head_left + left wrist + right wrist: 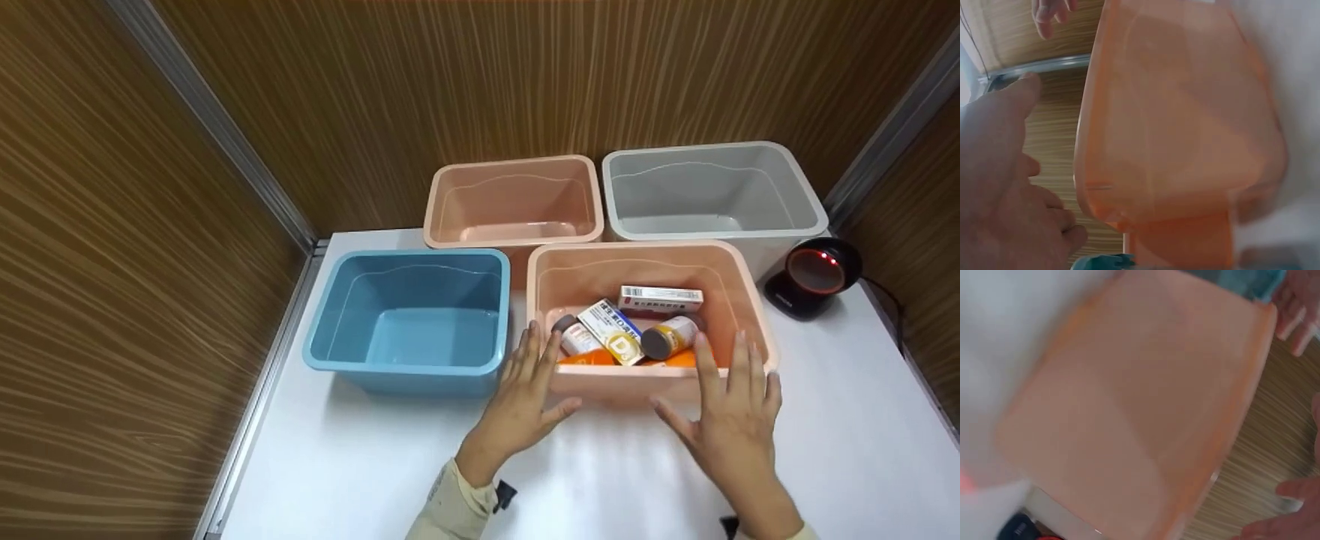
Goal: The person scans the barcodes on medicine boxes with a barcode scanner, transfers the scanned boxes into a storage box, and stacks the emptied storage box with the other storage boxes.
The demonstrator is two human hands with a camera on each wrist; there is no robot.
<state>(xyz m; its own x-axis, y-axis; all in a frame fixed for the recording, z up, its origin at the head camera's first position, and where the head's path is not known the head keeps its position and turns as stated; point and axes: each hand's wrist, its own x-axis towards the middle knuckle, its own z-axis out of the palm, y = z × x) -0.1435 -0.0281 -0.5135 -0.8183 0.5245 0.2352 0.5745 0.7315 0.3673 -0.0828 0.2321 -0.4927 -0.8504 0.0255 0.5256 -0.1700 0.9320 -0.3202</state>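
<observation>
Both hands are near the front of a pink bin [645,386] that holds several packages. The left hand [521,397], fingers spread, overlaps the bin's front left corner in the head view. On the other side, the right hand [731,420] has its fingers spread over the front right rim. Neither hand holds anything. Inside the bin lie a white and yellow box [611,330], a white and red box [660,298], a bottle with a dark cap [670,337], another bottle [579,337] and orange packages [589,358] partly hidden by the front wall.
A blue bin [409,367] stands left of the pink one. Behind are a second pink bin [514,202] and a grey bin [712,187]. A black scanner [814,277] with red lights sits at the right, its cable trailing. Wood-patterned panels [450,75] enclose the white table [600,480].
</observation>
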